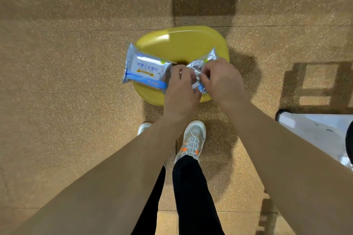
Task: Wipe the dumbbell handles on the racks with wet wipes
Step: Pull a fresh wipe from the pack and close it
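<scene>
Two silver and blue wet wipe packs lie on a yellow stool (183, 44). The full pack (146, 68) rests on the stool's left side, untouched. The second pack (203, 63) lies crumpled on the right side. My left hand (181, 86) and my right hand (221, 80) both pinch this crumpled pack at its middle, fingers curled on the foil. No dumbbell or rack handle shows in this view.
The floor (76, 101) is tan speckled rubber tile. My two feet in pale shoes (193, 139) stand just in front of the stool. A white metal frame (315, 129) sits at the right edge. Dark shadows fall at upper middle and right.
</scene>
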`<state>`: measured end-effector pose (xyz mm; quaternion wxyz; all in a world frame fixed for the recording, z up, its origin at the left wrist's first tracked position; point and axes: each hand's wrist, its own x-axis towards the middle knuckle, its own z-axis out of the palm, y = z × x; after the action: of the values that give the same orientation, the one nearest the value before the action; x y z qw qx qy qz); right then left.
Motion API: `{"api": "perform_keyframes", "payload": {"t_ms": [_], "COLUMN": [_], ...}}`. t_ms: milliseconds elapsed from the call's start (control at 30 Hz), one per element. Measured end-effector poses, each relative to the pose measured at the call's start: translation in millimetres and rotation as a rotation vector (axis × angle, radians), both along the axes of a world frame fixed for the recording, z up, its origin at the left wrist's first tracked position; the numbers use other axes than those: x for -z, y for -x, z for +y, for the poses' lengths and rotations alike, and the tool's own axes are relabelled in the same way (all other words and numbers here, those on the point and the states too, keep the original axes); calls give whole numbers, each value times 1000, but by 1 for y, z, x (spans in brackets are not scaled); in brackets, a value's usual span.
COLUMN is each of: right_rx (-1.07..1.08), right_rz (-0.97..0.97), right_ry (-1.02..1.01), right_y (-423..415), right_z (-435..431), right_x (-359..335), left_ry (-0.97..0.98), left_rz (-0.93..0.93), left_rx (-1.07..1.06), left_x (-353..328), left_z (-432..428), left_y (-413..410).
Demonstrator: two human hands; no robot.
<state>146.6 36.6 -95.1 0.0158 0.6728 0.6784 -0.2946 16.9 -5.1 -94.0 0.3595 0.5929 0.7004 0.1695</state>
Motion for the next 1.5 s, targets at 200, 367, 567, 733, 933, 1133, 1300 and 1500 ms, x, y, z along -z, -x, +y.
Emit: {"api": "perform_keyframes", "payload": {"t_ms": [200,367,567,733,933,1133,1300,1500], "right_rx": [-165,-292,-487,-633,-546,-465,-373,-381], "right_rz": [-61,-87,-193,-288,-145,54,92,-66], "right_ry": [-126,-115,-38,-8,-27,13,8,-17], "right_y": [2,-1,1,0,-5,-11,-18,-8], "right_z": [-6,3,4,11,11,13,10,6], "right_x": [3,4,7,11,10,-8,-6,-3], "left_ry": [2,18,-65,-7,1,53,65,10], "left_rz": [28,-4,-26,0,3,31,92,20], "left_rx": [11,-4,6,-16,-54,-76,-50,-96], "left_x": [-1,0,4,6,3,-1,-1,4], "left_z": [0,1,1,-1,-1,2,1,-1], "left_y": [2,4,3,2,-1,-3,-4,-5]}}
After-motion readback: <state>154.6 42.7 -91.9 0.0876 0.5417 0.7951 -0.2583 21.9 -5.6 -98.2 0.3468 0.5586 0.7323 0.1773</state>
